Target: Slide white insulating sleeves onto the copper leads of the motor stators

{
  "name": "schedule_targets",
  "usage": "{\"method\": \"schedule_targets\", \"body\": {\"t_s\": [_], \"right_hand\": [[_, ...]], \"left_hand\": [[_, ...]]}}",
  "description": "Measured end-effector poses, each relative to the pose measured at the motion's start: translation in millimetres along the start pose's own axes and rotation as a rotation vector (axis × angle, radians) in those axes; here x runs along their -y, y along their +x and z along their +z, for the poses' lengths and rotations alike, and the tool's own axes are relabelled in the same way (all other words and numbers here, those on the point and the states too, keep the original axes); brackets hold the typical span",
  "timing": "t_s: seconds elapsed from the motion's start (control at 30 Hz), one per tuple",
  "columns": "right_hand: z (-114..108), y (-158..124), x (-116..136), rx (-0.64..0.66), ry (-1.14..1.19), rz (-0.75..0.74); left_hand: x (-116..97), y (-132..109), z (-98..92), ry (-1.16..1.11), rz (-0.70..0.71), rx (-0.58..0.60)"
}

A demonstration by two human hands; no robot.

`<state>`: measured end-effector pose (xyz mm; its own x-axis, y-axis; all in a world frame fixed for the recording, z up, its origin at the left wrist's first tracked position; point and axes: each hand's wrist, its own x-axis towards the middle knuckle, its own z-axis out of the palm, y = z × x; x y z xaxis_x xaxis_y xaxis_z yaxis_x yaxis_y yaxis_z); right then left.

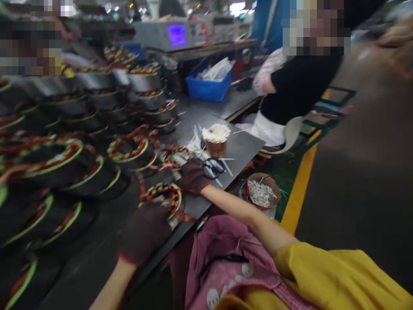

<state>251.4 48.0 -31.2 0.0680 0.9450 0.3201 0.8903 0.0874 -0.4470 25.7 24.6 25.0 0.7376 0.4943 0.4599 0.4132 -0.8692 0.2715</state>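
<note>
the copper-wound stator [171,199] sits close to the near edge of a steel workbench [240,148], its red-and-green bound winding facing up and a red lead trailing toward that edge. the left hand [145,232], in a dark knit glove, lies against its near rim; whether the fingers close on it or only press, i cannot tell. the right hand [192,175], gloved alike, reaches across to a second wound stator [172,157] just beyond and touches its edge, its grip equally unclear. blue-handled scissors [213,168] lie just beside that hand, among scattered white cable ties [195,142], near a brown cup topped with white fibre [215,140]. rows of similar stators [48,159] crowd the bench on the left.

the main risks look like a stator tipping off the edge if dragged toward the body, a loose lead snagging on the scissors or a neighbouring stator, open blades nicking the winding if a hand sweeps across them, and stray ties falling into the coils.
</note>
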Motion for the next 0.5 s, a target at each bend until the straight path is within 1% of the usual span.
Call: {"method": "schedule_targets", "body": {"t_s": [0.03,0.07,0.1,0.13,0.17,0.2,0.23,0.3,0.33,0.37,0.4,0.43,0.47,0.5], "right_hand": [[2,-3,-1,-0.034,0.025,0.031],[4,-6,-2,-0.086,0.054,0.043],[7,-8,-5,-0.15,0.094,0.036],[9,-10,-8,-0.217,0.141,0.012],[10,-11,-12,-0.303,0.188,-0.001],[9,-13,-15,-0.374,0.225,-0.021],[5,-15,-17,-0.473,0.267,-0.025],[-11,-26,-14,-0.664,0.347,-0.045],[-22,-34,-8,-0.717,0.377,-0.09],[-33,-43,0,-0.709,0.39,-0.159],[-44,-52,11,-0.629,0.375,-0.259],[-53,-61,23,-0.445,0.329,-0.348],[-59,-69,36,-0.25,0.254,-0.402],[-63,-76,47,-0.071,0.147,-0.416]], "left_hand": [[-2,-12,1.6,0.052,0.047,0.062],[-4,-22,3.7,0.088,0.056,0.121],[-6,-30,6.7,0.115,0.049,0.117],[-7,-37,10.6,0.141,0.011,0.093],[-9,-44,15.6,0.154,-0.013,0.065],[-11,-50,21.4,0.16,-0.029,0.01],[-13,-55,28.0,0.158,-0.054,-0.057],[-18,-64,41.5,0.102,-0.112,-0.198],[-21,-66,47.1,0.033,-0.169,-0.266],[-23,-67,51.3,-0.056,-0.24,-0.326],[-25,-66,53.4,-0.146,-0.316,-0.376],[-26,-64,53.3,-0.226,-0.396,-0.419],[-26,-60,51.2,-0.292,-0.473,-0.452],[-23,-55,47.4,-0.341,-0.538,-0.474]]}}
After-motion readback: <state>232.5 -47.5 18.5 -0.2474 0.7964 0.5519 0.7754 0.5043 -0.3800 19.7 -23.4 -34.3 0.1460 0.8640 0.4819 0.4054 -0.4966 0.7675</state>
